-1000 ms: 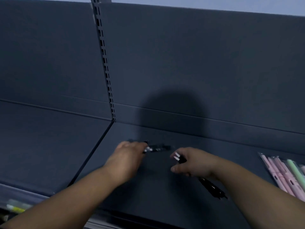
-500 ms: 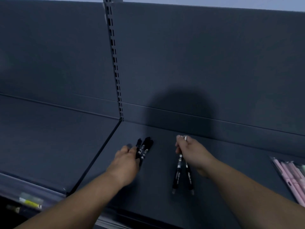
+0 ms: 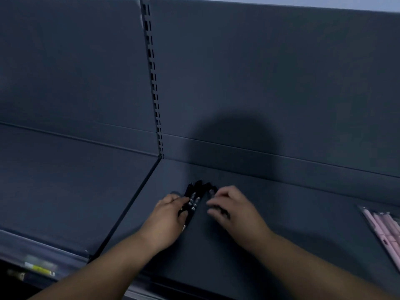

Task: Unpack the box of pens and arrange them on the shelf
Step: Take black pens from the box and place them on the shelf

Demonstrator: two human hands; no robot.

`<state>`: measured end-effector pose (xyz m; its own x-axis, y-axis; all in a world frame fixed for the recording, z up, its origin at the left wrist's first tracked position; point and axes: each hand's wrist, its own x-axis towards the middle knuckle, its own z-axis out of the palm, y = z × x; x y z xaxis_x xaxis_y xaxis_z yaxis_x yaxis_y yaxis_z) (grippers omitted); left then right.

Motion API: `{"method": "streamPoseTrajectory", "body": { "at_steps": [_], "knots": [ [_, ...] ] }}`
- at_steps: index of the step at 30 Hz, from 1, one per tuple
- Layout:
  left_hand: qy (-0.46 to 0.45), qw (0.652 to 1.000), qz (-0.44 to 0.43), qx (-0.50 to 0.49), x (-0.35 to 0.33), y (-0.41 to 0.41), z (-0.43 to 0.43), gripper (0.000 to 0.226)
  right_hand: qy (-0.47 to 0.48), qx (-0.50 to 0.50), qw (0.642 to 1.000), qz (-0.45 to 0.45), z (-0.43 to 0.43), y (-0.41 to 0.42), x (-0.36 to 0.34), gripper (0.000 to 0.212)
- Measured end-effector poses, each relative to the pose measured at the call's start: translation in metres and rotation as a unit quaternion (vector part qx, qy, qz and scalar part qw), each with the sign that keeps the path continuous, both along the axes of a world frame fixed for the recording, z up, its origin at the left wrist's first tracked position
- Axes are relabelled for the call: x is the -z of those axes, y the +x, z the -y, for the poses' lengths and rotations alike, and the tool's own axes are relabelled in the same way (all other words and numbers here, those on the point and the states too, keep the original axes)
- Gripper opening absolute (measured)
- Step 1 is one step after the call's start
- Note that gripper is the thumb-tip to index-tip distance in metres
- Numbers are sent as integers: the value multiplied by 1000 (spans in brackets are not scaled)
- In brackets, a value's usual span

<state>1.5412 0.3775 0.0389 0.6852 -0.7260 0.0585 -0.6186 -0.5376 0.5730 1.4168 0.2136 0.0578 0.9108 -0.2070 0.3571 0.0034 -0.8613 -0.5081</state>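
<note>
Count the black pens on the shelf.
4 pens visible, bunched on the shelf: two in the left hand, two under the right hand. Hands may hide more.

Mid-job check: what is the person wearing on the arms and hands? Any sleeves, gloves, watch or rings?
Nothing that shows. The left hand and right hand are bare, with no gloves, and I see no rings, though the light is dim. The left forearm and right forearm are uncovered down to the frame's edge: no sleeves, watch or wristband in view.
</note>
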Motion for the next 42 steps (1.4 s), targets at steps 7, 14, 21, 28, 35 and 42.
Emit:
{"method": "streamPoseTrajectory", "body": {
  "at_steps": [7, 14, 21, 28, 35, 42],
  "knots": [
    [-18, 999, -21, 24, -4, 7, -1, 44, 33, -108, 985, -132, -7, -1, 15, 62],
    [24, 985, -113, 128, -13, 19, -17, 84, 63, -58, 986, -144, 11, -5, 15, 76],
    [50, 978, -97, 175, -20, 25, -21, 94, 77, -29, 989, -122, 3, 8, 19, 65],
    [47, 975, -104, 189, -19, 32, -20, 76, 56, -22, 983, -172, 16, 18, 16, 76],
    [42, 979, -82, 179, -11, 26, -17, 75, 51, -49, 972, -224, 23, 27, 12, 88],
    [17, 990, -95, 98, -9, 8, -27, 73, 30, -40, 980, -194, 27, 17, 13, 75]
  ]
}}
